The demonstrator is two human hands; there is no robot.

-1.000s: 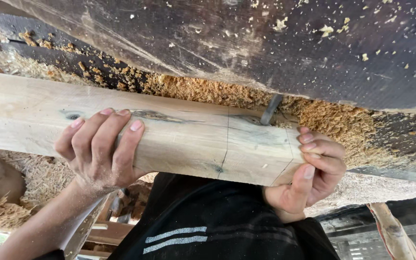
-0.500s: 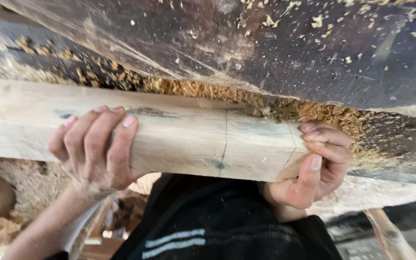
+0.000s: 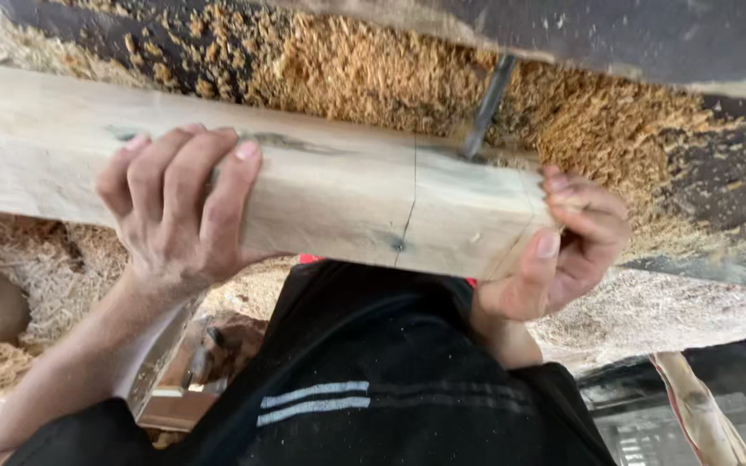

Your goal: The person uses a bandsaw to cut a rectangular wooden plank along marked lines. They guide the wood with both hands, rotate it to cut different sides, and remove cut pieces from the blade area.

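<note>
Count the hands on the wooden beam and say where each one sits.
2. The left hand wraps over the wooden beam near its middle, fingers on top. The right hand cups the beam's cut end. No other hands show, though the beam runs out of view.

Dark machine bed [image 3: 718,52], heaped sawdust [image 3: 373,78], daylight, shavings-strewn floor [image 3: 658,311]

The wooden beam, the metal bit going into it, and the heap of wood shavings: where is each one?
wooden beam [image 3: 347,194], head view, on its pale front face between the two hands.
metal bit [image 3: 483,108], head view, on the middle of its dark shaft above the beam.
wood shavings [image 3: 338,69], head view, on the heap behind the beam.
</note>
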